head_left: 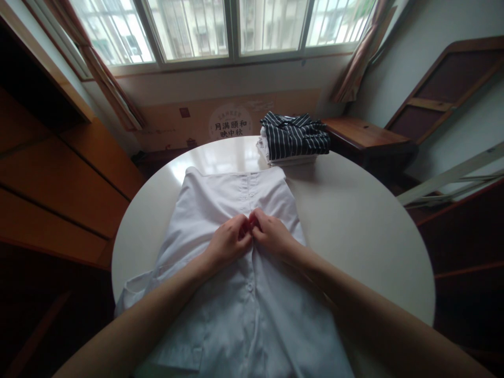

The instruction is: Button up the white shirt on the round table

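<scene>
A white button-up garment (220,315), a shirt or coat, lies spread over the round white table (354,226). Its front placket runs lengthwise down the middle, with a small button (249,287) showing below my hands. My left hand (232,236) and my right hand (270,231) meet at the placket, knuckles nearly touching. Both have their fingers closed and appear to pinch the cloth edges there. The fingertips, and any button between them, are hidden. Part of the cloth bunches at the left, and a pocket (177,354) shows at the lower left.
A folded stack with a black-and-white striped shirt (295,137) on top sits at the table's far edge. Beyond are a wooden bench (366,132), curtains and a window (232,29). Wooden cabinets (59,178) stand on the left.
</scene>
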Demonstrator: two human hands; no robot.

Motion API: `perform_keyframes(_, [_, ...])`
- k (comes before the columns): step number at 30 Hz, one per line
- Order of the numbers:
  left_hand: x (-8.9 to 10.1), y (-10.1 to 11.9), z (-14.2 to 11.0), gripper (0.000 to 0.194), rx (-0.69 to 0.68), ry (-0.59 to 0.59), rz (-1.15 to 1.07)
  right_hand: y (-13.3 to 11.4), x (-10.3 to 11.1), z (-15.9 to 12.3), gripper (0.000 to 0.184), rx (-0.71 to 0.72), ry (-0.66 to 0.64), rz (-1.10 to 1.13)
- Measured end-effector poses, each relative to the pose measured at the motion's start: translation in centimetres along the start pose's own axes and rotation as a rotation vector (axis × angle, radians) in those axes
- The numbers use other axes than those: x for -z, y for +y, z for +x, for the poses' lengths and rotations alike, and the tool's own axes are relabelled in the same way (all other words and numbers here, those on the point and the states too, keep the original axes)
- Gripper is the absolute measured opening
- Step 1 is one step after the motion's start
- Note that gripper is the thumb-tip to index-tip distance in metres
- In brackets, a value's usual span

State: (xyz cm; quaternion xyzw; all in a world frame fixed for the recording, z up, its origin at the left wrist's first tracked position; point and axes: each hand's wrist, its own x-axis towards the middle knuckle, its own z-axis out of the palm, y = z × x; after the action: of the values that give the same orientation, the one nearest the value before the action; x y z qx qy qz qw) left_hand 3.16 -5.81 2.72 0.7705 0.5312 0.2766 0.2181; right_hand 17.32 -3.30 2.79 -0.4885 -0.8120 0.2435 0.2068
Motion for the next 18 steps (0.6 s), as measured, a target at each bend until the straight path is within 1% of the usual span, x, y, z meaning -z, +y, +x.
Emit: perform_keyframes(18, [-0.09, -0.04, 0.02, 0.004, -0.012, -0.004, 0.039, -0.25, 0.08, -0.16, 0.013, 0.017, 0.010, -0.051])
